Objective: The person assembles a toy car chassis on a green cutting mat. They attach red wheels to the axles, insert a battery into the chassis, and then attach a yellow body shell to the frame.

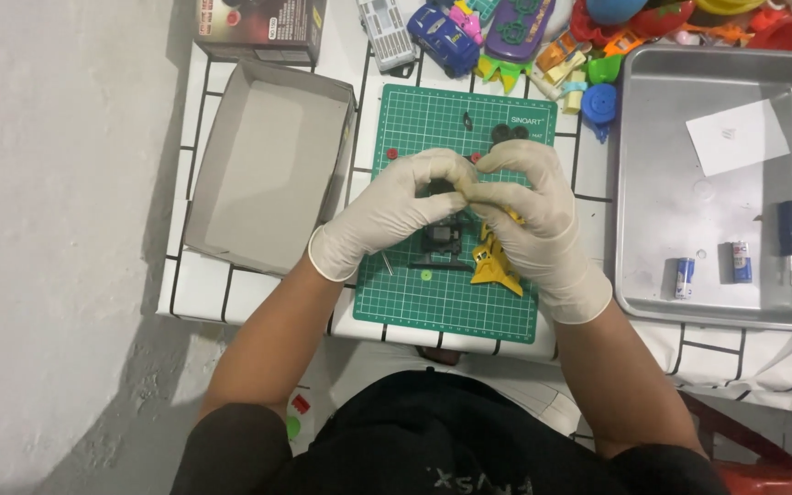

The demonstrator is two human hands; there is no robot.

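Both gloved hands meet over the green cutting mat [414, 302]: left hand [387, 215] and right hand [529, 206] pinch one small dark part [442, 186] between fingertips (equally near). Yellow toy piece [492, 264] lies just below the right palm; dark chassis [440, 238] beneath.

Tiled table [588, 174], green mat [433, 302], steel tray [634, 183], box [231, 119]

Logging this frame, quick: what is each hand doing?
Left hand: pinched shut on a small dark part.
Right hand: pinched on the same part.
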